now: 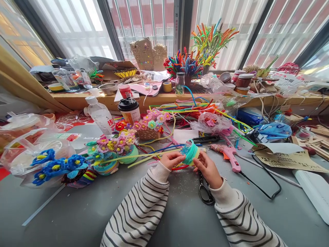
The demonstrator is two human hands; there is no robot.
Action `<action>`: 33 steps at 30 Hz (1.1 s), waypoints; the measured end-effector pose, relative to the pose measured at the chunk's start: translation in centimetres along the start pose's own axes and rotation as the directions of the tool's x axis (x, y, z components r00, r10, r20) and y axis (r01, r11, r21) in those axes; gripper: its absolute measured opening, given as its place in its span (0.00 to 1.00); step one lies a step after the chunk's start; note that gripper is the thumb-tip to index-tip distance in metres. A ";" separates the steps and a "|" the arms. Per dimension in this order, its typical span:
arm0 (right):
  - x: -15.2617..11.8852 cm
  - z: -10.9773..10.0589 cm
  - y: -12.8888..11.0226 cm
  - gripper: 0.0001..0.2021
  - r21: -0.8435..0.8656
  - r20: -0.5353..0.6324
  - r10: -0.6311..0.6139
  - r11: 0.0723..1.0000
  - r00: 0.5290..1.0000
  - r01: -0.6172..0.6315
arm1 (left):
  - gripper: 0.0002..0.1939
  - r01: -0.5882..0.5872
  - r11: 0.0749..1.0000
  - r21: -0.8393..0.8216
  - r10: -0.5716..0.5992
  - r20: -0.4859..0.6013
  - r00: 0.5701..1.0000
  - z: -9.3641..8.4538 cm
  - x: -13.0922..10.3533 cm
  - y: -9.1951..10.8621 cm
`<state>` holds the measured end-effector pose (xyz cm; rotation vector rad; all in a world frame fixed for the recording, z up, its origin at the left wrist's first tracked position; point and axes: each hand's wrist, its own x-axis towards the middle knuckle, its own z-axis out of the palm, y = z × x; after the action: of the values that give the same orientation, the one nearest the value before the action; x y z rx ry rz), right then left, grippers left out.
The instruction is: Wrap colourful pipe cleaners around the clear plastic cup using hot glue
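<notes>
Fingers (180, 159) of the left hand (169, 161) pinch the left side of the cup (191, 153), while those of the right hand (209, 171) close on its lower right edge, so it is held between the two, tilted and seemingly just above the table (97, 216). Teal and yellow fuzzy strands ring its wall; the end towards the left fingertips looks patterned, though too small to make out. It should be very light, with a soft, grippy pile that is unlikely to slip, yet the coils could shift or flatten under a hard squeeze. How stiff the core is cannot be told. Best hold would be a light pinch on opposite sides of the wound wall, keeping clear of any loose strand end. A yellow strand (144, 155) runs in from the left behind the left hand; whether it joins the cup is hidden. Just below the right hand lie the scissors (205, 195), with the glue gun (227, 153) to its right, nozzle towards the cup. Farther left, blue flowers (56, 166) stand beside banded pots (105, 168).
</notes>
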<state>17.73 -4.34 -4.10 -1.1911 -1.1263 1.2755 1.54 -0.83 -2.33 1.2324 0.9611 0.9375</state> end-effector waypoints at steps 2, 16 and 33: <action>0.0 0.1 -0.1 0.30 0.004 -0.008 0.005 1.000 1.000 -0.005 | 0.23 0.007 1.000 0.002 -0.007 -0.001 1.000 0.0 0.1 0.0; -0.1 0.2 -0.7 0.32 0.099 0.008 0.059 0.993 0.998 -0.059 | 0.20 -0.060 0.998 0.003 0.060 -0.003 0.998 0.3 -0.2 -0.3; -0.5 0.1 -0.7 0.28 0.171 0.065 0.102 0.979 0.993 -0.112 | 0.20 -0.235 0.964 0.121 0.238 -0.012 0.971 1.2 -0.2 -0.9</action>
<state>17.69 -4.78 -3.36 -1.1032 -0.9790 1.4665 2.64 -1.51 -3.10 1.4622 0.9138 1.0982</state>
